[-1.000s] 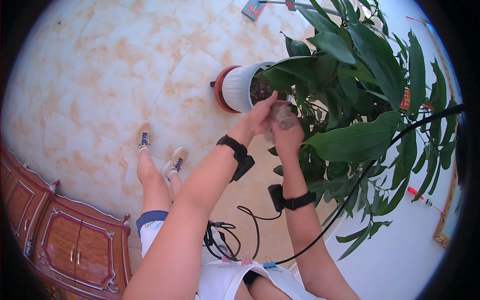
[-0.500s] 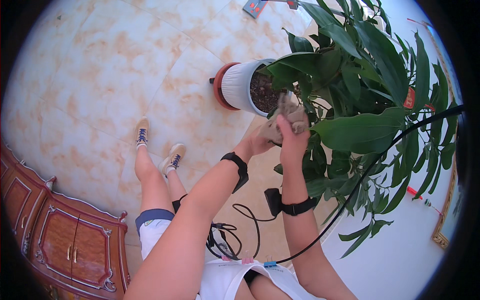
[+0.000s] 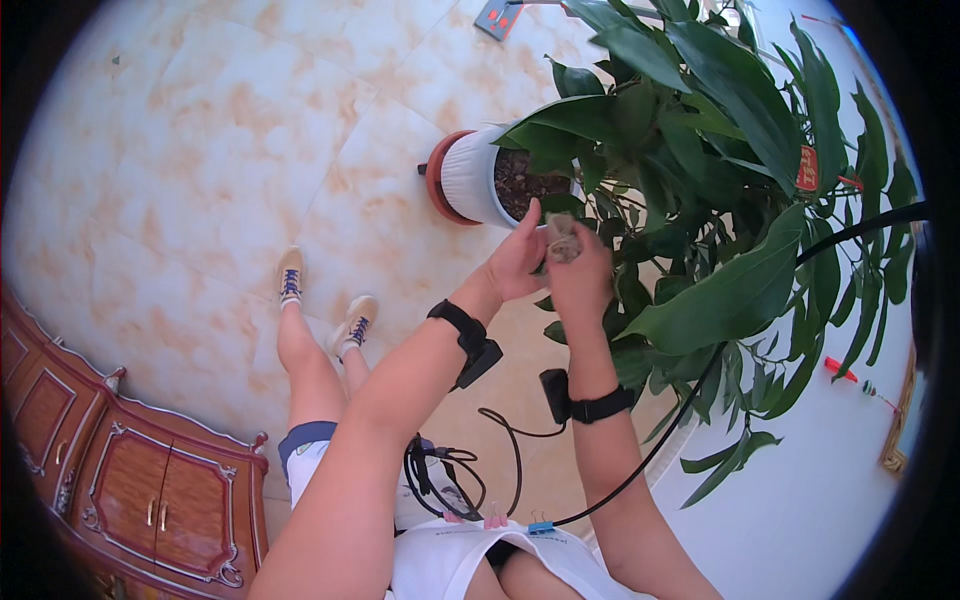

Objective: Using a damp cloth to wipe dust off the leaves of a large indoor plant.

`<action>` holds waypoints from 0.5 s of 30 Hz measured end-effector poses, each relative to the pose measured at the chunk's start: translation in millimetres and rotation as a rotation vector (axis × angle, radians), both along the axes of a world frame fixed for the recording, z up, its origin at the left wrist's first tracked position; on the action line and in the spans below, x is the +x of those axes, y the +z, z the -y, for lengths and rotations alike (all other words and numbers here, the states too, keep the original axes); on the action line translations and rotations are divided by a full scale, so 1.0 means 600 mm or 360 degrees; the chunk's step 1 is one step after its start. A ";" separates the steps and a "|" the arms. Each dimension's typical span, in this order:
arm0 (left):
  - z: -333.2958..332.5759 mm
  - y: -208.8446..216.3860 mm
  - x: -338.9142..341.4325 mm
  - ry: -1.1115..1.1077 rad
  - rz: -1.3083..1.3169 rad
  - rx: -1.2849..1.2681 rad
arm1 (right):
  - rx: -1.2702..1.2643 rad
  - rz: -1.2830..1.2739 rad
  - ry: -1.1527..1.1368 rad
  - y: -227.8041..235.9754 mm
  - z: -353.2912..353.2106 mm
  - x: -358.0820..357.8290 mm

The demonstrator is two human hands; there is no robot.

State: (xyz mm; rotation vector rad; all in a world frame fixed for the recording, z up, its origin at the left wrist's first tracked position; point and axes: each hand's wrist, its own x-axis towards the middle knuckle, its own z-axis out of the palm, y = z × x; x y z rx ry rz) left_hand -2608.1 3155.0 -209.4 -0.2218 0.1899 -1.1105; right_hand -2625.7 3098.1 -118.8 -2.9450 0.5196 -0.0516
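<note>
I see a small crumpled grey cloth (image 3: 562, 238) held up in front of the plant (image 3: 700, 170), just right of the pot's rim. The right hand (image 3: 580, 275) is closed around the cloth's lower part, fingers wrapped on it, so the wad sticks out above the fist. The left hand (image 3: 517, 262) sits just beside it, fingers curled and raised against the cloth's left side; I cannot tell whether it pinches the cloth or only touches it. The two hands are touching or nearly so.

Both wrists carry black bands: the left band (image 3: 466, 335) with a dark block under the wrist, the right band (image 3: 585, 400) with a similar block facing left. A black cable (image 3: 505, 440) loops from the right band down toward the waist, where more cable is bunched.

The pot (image 3: 470, 180) is white, stands on a red saucer (image 3: 433, 180), and shows dark soil (image 3: 525, 180) inside. Broad green leaves spread right of and over the hands; one large leaf (image 3: 720, 295) lies just right of the right forearm. A red tag (image 3: 806, 168) hangs among the leaves.

Below left I see the person's legs and two shoes (image 3: 320, 300) on the marbled floor (image 3: 200, 150). A carved wooden cabinet (image 3: 130, 470) fills the lower left corner.
</note>
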 end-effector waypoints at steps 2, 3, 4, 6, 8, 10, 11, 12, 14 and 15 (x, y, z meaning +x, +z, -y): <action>-0.006 -0.003 0.005 0.0020 0.0023 0.0067 | 0.0141 -0.0154 0.0009 0.004 -0.025 -0.013; -0.009 -0.006 0.007 0.0042 0.0039 0.0128 | 0.0274 -0.0326 -0.0112 0.012 -0.038 -0.014; -0.014 -0.010 0.006 0.0044 0.0037 0.0137 | 0.0282 -0.0329 -0.0109 0.018 -0.038 -0.016; -0.021 -0.019 0.006 0.0014 0.0027 -0.0035 | 0.1195 -0.0801 -0.0407 0.034 -0.030 -0.019; -0.024 -0.045 0.010 -0.0092 0.0043 0.0019 | 0.1520 -0.0748 -0.0484 0.052 -0.043 -0.026; -0.031 -0.093 0.016 -0.0186 0.0052 0.0090 | 0.1859 -0.0704 -0.0550 0.059 -0.054 -0.021; -0.040 -0.102 0.024 -0.0148 0.0278 0.0577 | 0.1751 -0.0578 -0.0554 0.058 -0.052 -0.016; -0.044 -0.107 0.028 -0.0108 0.0505 0.1064 | 0.1641 -0.0454 -0.0556 0.054 -0.049 -0.010; -0.035 -0.101 0.048 -0.0053 0.0500 0.1311 | 0.1453 -0.0340 -0.0459 0.027 -0.035 0.009; -0.033 -0.101 0.070 0.0119 0.0397 0.1278 | 0.1010 -0.0165 -0.0252 0.005 -0.034 0.025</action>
